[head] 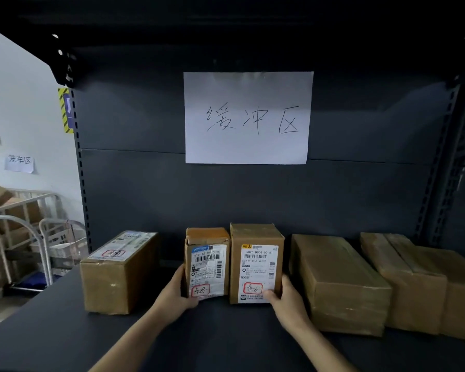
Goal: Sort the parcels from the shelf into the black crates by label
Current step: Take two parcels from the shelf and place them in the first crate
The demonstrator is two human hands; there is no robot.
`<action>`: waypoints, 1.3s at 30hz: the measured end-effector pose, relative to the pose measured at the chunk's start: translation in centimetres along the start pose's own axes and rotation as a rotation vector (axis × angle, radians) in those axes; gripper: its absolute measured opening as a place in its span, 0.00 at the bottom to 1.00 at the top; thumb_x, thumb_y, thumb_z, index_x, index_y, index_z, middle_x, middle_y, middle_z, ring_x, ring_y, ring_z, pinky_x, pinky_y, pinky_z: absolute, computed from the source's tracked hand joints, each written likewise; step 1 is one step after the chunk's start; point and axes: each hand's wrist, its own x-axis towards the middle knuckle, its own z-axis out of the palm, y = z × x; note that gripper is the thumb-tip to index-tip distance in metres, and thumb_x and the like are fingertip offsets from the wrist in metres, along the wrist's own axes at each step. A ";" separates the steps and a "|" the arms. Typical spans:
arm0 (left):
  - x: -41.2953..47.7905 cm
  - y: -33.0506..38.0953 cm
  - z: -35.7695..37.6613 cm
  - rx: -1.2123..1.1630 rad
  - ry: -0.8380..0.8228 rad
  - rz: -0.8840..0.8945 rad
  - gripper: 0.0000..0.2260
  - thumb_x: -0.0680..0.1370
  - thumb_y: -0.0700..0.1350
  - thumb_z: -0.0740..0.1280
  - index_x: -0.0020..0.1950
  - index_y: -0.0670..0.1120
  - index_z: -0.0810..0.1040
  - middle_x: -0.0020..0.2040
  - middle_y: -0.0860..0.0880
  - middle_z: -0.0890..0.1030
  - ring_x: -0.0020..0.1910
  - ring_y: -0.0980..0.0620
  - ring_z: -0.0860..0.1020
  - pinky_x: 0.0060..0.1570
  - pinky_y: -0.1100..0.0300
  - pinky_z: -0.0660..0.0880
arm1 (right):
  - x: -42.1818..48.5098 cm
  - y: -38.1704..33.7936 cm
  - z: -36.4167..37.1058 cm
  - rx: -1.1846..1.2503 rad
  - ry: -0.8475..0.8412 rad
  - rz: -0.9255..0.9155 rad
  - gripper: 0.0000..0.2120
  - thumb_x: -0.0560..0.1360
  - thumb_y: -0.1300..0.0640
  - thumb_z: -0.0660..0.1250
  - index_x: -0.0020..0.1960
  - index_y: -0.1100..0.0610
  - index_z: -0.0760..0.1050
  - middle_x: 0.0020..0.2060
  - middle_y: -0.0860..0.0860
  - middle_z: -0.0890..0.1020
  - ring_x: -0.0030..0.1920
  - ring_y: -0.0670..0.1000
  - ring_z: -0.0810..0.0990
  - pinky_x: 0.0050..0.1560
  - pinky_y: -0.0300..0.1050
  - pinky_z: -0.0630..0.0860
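Directly below the paper sign (249, 118), two upright parcels stand touching on the shelf (226, 331). The left hand (176, 294) grips the outer side of the narrow parcel (207, 261), thumb on its front. The right hand (285, 296) grips the lower outer corner of the taller parcel (255, 261). It seems best to squeeze the pair together and draw both out level, since their red-circled handwritten marks look alike and probably share a crate. Both are brown cardboard with white barcode labels; the narrow one's label is wrinkled under tape.
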 end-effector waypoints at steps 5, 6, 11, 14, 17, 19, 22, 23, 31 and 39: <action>-2.2 0.3 -1.3 -0.096 -0.019 0.038 0.35 0.69 0.32 0.72 0.71 0.49 0.62 0.49 0.57 0.79 0.48 0.63 0.78 0.44 0.72 0.73 | -2.1 0.0 -1.2 0.094 -0.048 -0.094 0.16 0.77 0.55 0.64 0.64 0.51 0.70 0.58 0.46 0.78 0.56 0.43 0.75 0.53 0.36 0.69; -2.7 0.5 -1.6 -0.121 -0.032 0.048 0.34 0.69 0.32 0.72 0.70 0.50 0.64 0.49 0.55 0.81 0.47 0.61 0.80 0.42 0.72 0.75 | -2.5 0.0 -1.4 0.115 -0.048 -0.105 0.16 0.77 0.54 0.64 0.64 0.50 0.70 0.58 0.46 0.78 0.56 0.43 0.75 0.53 0.36 0.69; -5.4 1.2 -2.4 -0.139 -0.033 0.059 0.36 0.68 0.40 0.76 0.71 0.51 0.64 0.59 0.45 0.78 0.58 0.50 0.77 0.59 0.54 0.75 | -4.5 0.2 -2.1 0.194 -0.027 -0.136 0.13 0.75 0.52 0.66 0.59 0.45 0.70 0.55 0.44 0.77 0.53 0.38 0.75 0.43 0.29 0.71; -7.2 1.5 -2.3 -0.156 0.007 0.058 0.39 0.64 0.46 0.77 0.72 0.51 0.63 0.64 0.45 0.72 0.62 0.47 0.75 0.64 0.48 0.72 | -5.5 -0.1 -2.2 0.278 -0.077 -0.137 0.17 0.75 0.54 0.67 0.61 0.46 0.67 0.52 0.38 0.78 0.50 0.35 0.76 0.39 0.25 0.73; -8.6 1.8 -2.3 -0.242 0.035 0.110 0.37 0.65 0.41 0.76 0.70 0.52 0.64 0.58 0.46 0.79 0.57 0.49 0.79 0.52 0.57 0.79 | -6.5 -0.8 -2.3 0.299 -0.140 -0.190 0.20 0.74 0.56 0.67 0.63 0.46 0.66 0.51 0.36 0.78 0.51 0.36 0.77 0.41 0.25 0.74; -9.4 2.0 -2.6 -0.251 0.063 0.138 0.33 0.68 0.35 0.74 0.69 0.51 0.65 0.56 0.48 0.81 0.56 0.53 0.80 0.48 0.61 0.79 | -6.9 -1.3 -2.3 0.307 -0.155 -0.235 0.22 0.74 0.57 0.67 0.65 0.48 0.66 0.52 0.37 0.78 0.54 0.38 0.77 0.45 0.27 0.75; -11.2 1.8 -3.2 -0.235 0.137 0.137 0.31 0.67 0.38 0.74 0.67 0.50 0.67 0.55 0.52 0.83 0.55 0.55 0.81 0.49 0.62 0.78 | -7.3 -2.2 -2.0 0.304 -0.174 -0.298 0.23 0.74 0.57 0.67 0.67 0.48 0.66 0.54 0.38 0.78 0.56 0.40 0.77 0.48 0.29 0.75; -12.0 1.7 -3.4 -0.229 0.160 0.133 0.30 0.67 0.39 0.75 0.66 0.50 0.68 0.55 0.54 0.83 0.54 0.55 0.81 0.48 0.63 0.78 | -7.4 -2.6 -1.9 0.301 -0.191 -0.317 0.22 0.74 0.56 0.67 0.66 0.47 0.66 0.54 0.38 0.78 0.56 0.39 0.76 0.47 0.28 0.75; -18.0 0.8 -7.1 -0.211 0.343 0.078 0.33 0.59 0.51 0.78 0.63 0.53 0.72 0.53 0.52 0.84 0.52 0.53 0.82 0.52 0.57 0.78 | -8.9 -5.6 1.2 0.362 -0.354 -0.394 0.19 0.74 0.51 0.67 0.64 0.45 0.69 0.50 0.37 0.80 0.51 0.34 0.77 0.42 0.23 0.73; -25.4 -0.9 -12.8 -0.179 0.538 0.037 0.37 0.56 0.54 0.77 0.64 0.50 0.72 0.52 0.51 0.84 0.51 0.51 0.82 0.55 0.54 0.77 | -12.5 -10.5 6.9 0.399 -0.509 -0.497 0.19 0.74 0.51 0.67 0.64 0.46 0.71 0.52 0.38 0.81 0.54 0.33 0.77 0.46 0.24 0.73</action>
